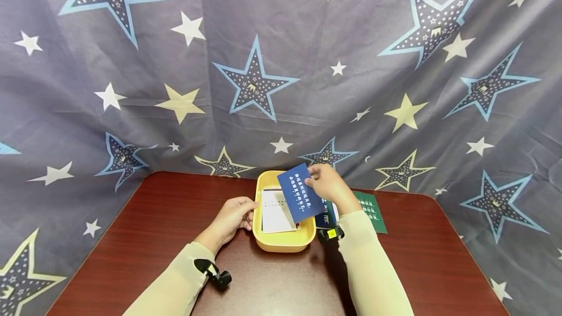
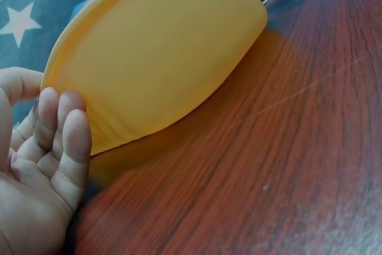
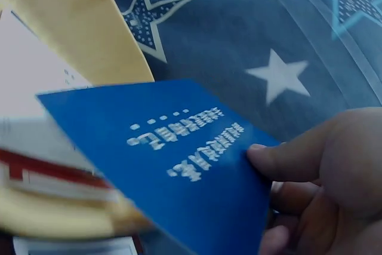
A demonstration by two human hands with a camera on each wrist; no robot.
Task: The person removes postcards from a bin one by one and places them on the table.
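The right hand pinches a blue card printed with white characters, thumb on its printed face. This card is tilted over the right part of a yellow plastic tray. At the tray's left side, the left hand grips the rim, with fingertips against the outer wall in the left wrist view. Inside the tray lie white cards, partly covered by the blue card. A red strip shows among them in the right wrist view.
Right of the tray, dark blue cards lie on the reddish-brown table, partly hidden by the right arm. A green card with white characters is farther right. A star-patterned curtain hangs behind the table.
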